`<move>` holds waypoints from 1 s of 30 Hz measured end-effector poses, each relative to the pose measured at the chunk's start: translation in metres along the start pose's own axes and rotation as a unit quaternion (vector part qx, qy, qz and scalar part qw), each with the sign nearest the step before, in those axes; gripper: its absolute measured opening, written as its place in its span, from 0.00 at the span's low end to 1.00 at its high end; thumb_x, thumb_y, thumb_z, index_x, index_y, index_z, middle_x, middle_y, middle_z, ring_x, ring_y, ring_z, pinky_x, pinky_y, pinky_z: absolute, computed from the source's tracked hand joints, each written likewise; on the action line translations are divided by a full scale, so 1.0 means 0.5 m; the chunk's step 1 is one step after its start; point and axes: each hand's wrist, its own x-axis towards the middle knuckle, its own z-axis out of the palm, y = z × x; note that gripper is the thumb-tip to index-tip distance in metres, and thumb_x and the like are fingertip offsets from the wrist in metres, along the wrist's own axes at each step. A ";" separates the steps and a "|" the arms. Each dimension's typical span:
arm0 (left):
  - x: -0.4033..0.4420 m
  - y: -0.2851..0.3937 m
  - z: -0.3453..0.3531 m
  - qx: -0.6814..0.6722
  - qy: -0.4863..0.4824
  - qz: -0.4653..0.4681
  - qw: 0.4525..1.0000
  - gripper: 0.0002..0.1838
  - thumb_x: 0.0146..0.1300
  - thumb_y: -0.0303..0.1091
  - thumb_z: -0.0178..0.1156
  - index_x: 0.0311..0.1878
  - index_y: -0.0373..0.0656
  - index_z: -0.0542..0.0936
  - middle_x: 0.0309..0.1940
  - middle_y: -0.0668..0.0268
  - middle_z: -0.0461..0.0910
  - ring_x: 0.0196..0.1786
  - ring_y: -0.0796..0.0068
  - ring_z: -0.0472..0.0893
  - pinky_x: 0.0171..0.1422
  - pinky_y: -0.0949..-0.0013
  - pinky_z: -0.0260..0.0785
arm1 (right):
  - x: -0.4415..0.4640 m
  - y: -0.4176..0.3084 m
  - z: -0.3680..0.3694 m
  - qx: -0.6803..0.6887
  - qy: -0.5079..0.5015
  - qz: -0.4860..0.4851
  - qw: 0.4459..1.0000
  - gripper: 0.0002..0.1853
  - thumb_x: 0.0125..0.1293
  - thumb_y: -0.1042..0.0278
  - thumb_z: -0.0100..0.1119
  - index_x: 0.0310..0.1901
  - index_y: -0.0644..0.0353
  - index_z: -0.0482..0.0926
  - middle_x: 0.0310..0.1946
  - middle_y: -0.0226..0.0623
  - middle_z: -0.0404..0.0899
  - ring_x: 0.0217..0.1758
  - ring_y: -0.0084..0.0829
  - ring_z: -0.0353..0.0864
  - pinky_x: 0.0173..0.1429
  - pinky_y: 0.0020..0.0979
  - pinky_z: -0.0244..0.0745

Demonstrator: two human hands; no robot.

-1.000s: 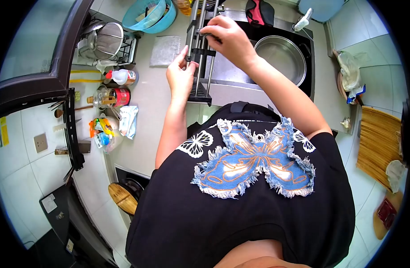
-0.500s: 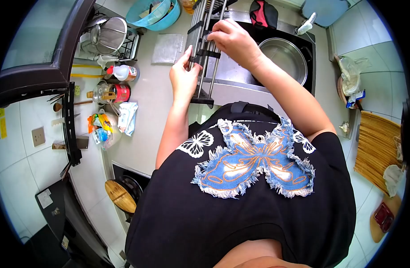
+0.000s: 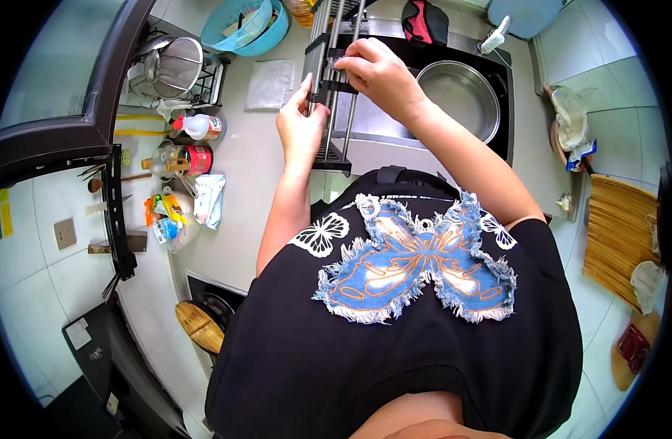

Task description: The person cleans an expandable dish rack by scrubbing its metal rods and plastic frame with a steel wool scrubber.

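A metal rack with silver tubes and black plastic brackets stands at the counter's edge beside the sink. My left hand grips its left side, the thumb and fingers around the edge. At the rack's right side, my right hand is closed in a pinch against a black bracket. Whatever is between those fingertips is too small or hidden to make out. Beyond my right wrist, a round steel pot sits in the sink.
A grey cloth lies left of the rack, with a blue basin behind it. Bottles and a wipes packet line the left wall. A black and red pouch rests behind the sink, near the white faucet.
The view has shifted slightly. My left hand keeps its hold on the rack. My right hand stays pinched at the bracket, with only a small shift of the fingers.
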 end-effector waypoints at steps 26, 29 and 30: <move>0.044 -0.114 -0.034 -0.525 -0.291 -0.131 0.789 0.28 0.84 0.42 0.44 0.84 0.58 0.58 0.41 0.51 0.84 0.20 0.81 0.62 0.26 0.74 0.55 | 0.166 0.043 0.096 0.123 0.037 0.107 0.986 0.13 0.58 0.64 0.71 0.45 0.55 0.90 0.41 0.44 0.86 0.49 0.44 0.87 0.57 0.40 0.81; 0.026 -0.083 -0.018 -0.549 -0.276 -0.132 0.778 0.24 0.83 0.41 0.47 0.77 0.49 0.68 0.37 0.56 0.84 0.19 0.83 0.61 0.27 0.74 0.55 | 0.162 0.016 0.114 0.050 -0.045 0.105 0.992 0.14 0.61 0.68 0.71 0.49 0.60 0.89 0.45 0.42 0.83 0.51 0.43 0.86 0.60 0.38 0.81; 0.031 -0.093 -0.017 -0.548 -0.277 -0.133 0.778 0.24 0.83 0.41 0.47 0.77 0.49 0.68 0.37 0.56 0.84 0.19 0.83 0.61 0.27 0.74 0.55 | 0.155 0.006 0.117 0.035 -0.071 0.105 0.991 0.14 0.62 0.69 0.70 0.49 0.60 0.89 0.45 0.42 0.82 0.50 0.44 0.86 0.60 0.39 0.82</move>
